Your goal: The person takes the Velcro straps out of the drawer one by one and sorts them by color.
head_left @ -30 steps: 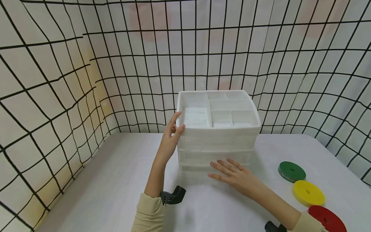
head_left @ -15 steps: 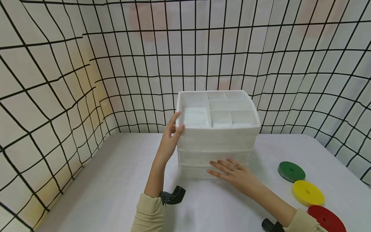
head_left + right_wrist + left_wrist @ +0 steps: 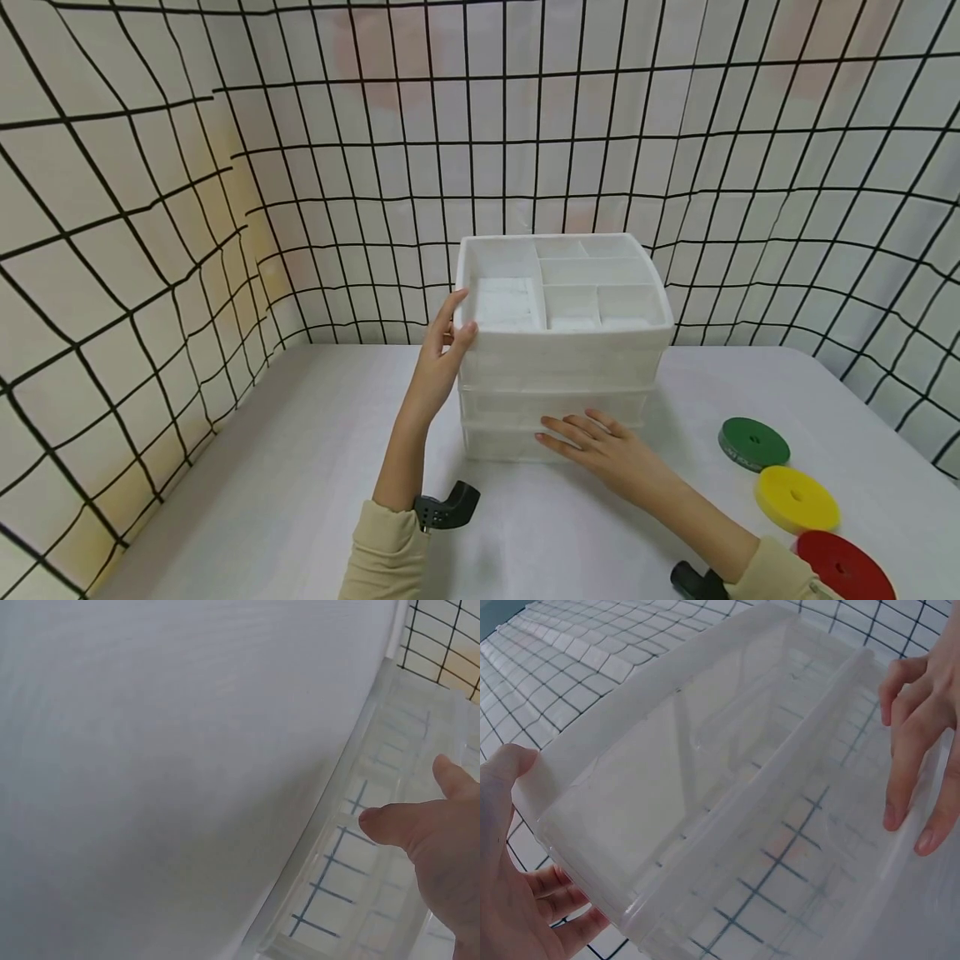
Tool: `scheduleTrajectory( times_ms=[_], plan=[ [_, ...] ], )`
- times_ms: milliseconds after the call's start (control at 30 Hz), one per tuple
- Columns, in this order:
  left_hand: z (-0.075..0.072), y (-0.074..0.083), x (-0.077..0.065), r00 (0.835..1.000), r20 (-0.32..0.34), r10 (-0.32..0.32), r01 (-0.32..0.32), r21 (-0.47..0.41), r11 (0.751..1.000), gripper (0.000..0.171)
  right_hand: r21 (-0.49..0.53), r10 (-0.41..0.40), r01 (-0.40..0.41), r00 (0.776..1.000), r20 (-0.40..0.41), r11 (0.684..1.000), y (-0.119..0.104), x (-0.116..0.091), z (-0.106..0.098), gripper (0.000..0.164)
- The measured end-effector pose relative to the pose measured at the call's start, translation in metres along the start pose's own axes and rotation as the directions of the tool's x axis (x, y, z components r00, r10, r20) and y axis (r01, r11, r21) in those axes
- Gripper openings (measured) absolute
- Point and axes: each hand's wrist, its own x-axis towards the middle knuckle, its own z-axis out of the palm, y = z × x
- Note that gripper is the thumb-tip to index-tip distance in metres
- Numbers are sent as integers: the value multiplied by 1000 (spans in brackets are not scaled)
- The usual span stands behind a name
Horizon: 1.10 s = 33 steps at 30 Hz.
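A white plastic drawer organizer (image 3: 562,358) with an open, divided top tray stands on the table in the head view. Its drawer fronts are translucent. My left hand (image 3: 438,358) holds its upper left edge, thumb at the front and the other fingers at the side; the left wrist view shows those fingers curled at the side wall. In front of the lower drawers, my right hand (image 3: 600,450) has its fingers spread and nearly straight. The right wrist view shows that hand (image 3: 442,847) over the lowest drawer; whether every fingertip touches is unclear.
To the right, a green disc (image 3: 753,443), a yellow disc (image 3: 798,500) and a red disc (image 3: 846,567) lie in a row on the white table (image 3: 300,500). Black-grid netting (image 3: 375,200) rises behind and at both sides.
My right forearm has shifted slightly left, with the fingers staying at the lower drawers. My left hand and the organizer look almost unchanged.
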Motion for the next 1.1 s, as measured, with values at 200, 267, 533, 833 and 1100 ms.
scheduleTrajectory(
  times_ms=[200,267,533,833,1100],
  plan=[
    [3,-2,1,1000,-23,8,-7,4,1000,49,26,30,-33,994,108,999,-3,2,-6,74],
    [5,-3,2,999,-39,17,-16,14,1000,48,34,39,-44,990,134,998,-4,2,-8,72],
    [18,-7,0,988,-152,37,-22,100,995,43,155,67,-73,997,48,985,-1,2,-13,56],
    [35,-12,-8,954,-258,155,-63,332,941,51,364,251,-179,954,-161,914,12,-17,-23,48],
    [26,-20,-21,944,-233,235,-91,500,861,48,460,484,-364,858,-171,810,23,-41,-41,38]
  ],
)
